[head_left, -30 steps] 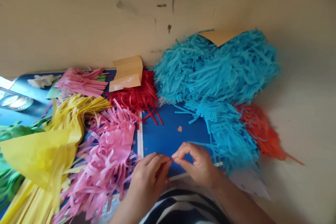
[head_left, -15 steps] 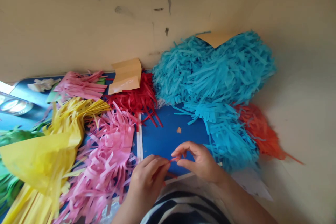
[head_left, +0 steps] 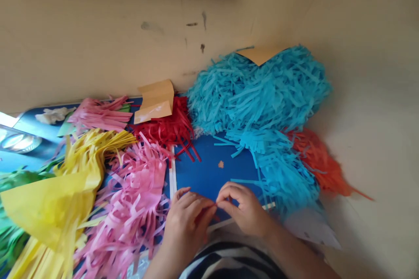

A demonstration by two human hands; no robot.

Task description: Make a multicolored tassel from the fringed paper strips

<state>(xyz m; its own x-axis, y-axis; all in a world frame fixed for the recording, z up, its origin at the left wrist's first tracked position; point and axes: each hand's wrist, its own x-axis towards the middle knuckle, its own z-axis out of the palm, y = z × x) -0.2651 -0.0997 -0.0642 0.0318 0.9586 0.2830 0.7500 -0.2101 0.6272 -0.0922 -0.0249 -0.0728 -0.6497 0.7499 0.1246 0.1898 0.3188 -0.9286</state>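
Pinching a thin red paper strip (head_left: pixel 214 207), seemingly, between left hand (head_left: pixel 188 222) and right hand (head_left: pixel 244 209) at the blue board's (head_left: pixel 203 170) near edge demands firm fingertip pressure and even tension.

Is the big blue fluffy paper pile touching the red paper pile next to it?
Touching. In the head view, the blue paper pile presses against the red paper pile at its right edge, near the wall, with no gap between them.
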